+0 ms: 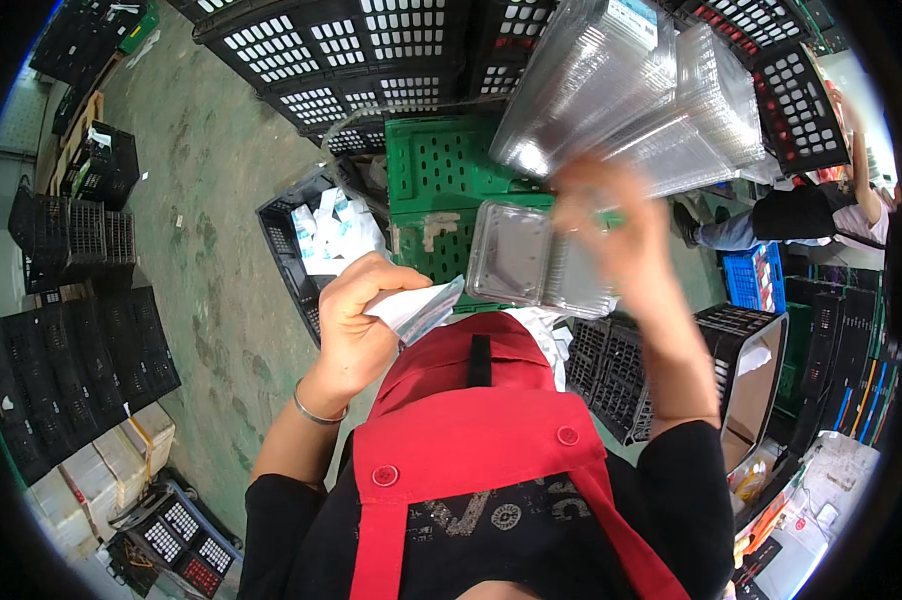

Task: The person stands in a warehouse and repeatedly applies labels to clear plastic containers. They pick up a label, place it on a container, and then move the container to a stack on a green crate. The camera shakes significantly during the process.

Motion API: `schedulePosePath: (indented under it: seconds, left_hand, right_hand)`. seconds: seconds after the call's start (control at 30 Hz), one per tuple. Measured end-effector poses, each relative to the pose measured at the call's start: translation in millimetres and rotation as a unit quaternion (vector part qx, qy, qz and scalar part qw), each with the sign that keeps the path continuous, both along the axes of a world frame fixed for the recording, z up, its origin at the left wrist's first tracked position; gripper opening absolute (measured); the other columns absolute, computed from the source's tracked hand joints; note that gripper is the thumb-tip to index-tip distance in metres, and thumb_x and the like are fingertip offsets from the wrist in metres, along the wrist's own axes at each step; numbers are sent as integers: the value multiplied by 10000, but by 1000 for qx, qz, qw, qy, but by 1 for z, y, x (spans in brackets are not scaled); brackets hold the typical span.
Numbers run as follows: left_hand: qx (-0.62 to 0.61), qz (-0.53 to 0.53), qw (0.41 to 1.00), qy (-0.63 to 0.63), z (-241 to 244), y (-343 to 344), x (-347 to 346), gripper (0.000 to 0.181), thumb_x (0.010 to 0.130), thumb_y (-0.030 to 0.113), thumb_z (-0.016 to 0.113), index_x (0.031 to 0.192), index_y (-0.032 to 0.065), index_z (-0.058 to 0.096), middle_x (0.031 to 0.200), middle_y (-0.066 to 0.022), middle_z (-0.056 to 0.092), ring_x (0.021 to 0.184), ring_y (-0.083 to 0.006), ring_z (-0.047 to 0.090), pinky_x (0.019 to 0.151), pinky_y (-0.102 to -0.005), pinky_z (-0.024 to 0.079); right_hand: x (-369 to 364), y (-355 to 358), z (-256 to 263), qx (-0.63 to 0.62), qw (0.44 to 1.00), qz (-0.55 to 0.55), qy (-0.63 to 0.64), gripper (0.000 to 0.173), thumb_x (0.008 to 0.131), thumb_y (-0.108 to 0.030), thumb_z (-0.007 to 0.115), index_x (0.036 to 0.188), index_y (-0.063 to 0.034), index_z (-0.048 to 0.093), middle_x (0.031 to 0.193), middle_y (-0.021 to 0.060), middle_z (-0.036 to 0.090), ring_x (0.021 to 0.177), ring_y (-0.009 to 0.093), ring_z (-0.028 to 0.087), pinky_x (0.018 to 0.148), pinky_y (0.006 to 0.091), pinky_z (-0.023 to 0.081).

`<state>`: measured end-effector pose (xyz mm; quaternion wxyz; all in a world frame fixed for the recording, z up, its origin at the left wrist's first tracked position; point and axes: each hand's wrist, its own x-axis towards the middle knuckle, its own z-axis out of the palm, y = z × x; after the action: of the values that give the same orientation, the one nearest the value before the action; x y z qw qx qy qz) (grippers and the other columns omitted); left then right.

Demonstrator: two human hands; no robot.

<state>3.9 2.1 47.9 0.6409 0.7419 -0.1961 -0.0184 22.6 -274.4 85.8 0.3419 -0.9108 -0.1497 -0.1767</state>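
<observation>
My left hand [361, 326] grips a small wad of white and bluish printed labels [419, 309] in front of the red apron [481, 427]. My right hand [608, 217] is blurred by motion, over the right part of a clear plastic clamshell container [511, 255]; whether its fingers hold anything cannot be told. The container lies open on a green plastic crate [440, 169], close to the apron. Tall nested stacks of clear clamshell containers [586, 82] lean just beyond my right hand, one bearing a printed label.
Left of the green crate, a black crate [286, 262] holds crumpled labels and white paper [335, 232]. Black perforated crates [346, 52] are stacked ahead. A blue crate [755, 277] and black crates stand at right, where another person [796, 214] is at work.
</observation>
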Motion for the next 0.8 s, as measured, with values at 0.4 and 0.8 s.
schedulePosePath:
  seconds: [0.4, 0.8]
  left_hand:
    - [126, 78, 988, 41, -37, 27, -4, 125, 741, -23, 700, 822, 30, 621, 739, -53, 592, 687, -180, 511, 692, -289, 409]
    - [115, 87, 989, 24, -34, 21, -7, 161, 723, -70, 641, 843, 27, 593, 776, -61, 586, 807, -216, 546, 753, -308, 441]
  right_hand:
    - [-39, 6, -42, 426, 868, -173, 186, 249, 836, 8, 675, 1050, -13, 549, 815, 94, 671, 733, 105, 627, 646, 224, 504]
    - [-36, 0, -229, -90, 855, -263, 437, 814, 690, -359, 802, 1311, -33, 388, 977, 214, 653, 881, 395, 656, 764, 437, 518]
